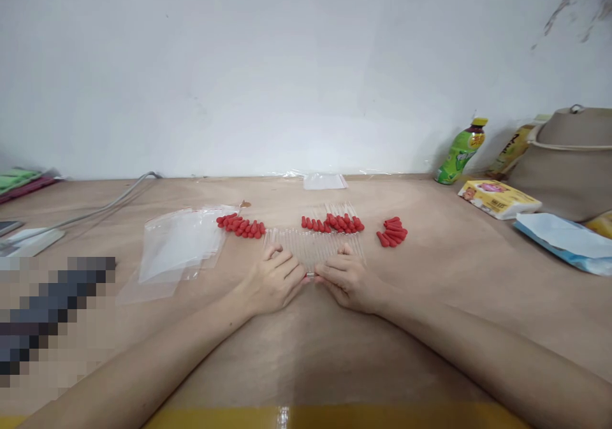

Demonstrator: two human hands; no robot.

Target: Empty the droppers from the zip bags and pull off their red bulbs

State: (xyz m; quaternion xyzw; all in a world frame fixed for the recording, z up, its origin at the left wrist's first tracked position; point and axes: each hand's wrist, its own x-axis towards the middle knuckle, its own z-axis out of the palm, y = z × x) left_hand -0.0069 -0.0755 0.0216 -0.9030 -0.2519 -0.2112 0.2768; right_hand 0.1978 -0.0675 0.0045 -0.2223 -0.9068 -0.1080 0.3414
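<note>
My left hand (281, 278) and my right hand (345, 280) are close together at the middle of the table, both with curled fingers. A short piece of clear glass dropper tube (310, 275) shows between them, pinched from either side; its ends are hidden in my fingers. Just beyond my knuckles lies a row of clear glass tubes (308, 245), side by side. Behind that row are droppers with red rubber bulbs (342, 223). Loose-looking red bulbs (241, 226) form a pile to the left, and a smaller cluster of red bulbs (393, 232) lies to the right.
Clear zip bags (179, 244) are spread at left, with another bag (325, 181) by the wall. A grey cable (119, 197) crosses the far left. At right stand a green bottle (461, 153), a yellow tissue pack (500, 198), a blue-white packet (564, 243) and a beige bag (564, 167).
</note>
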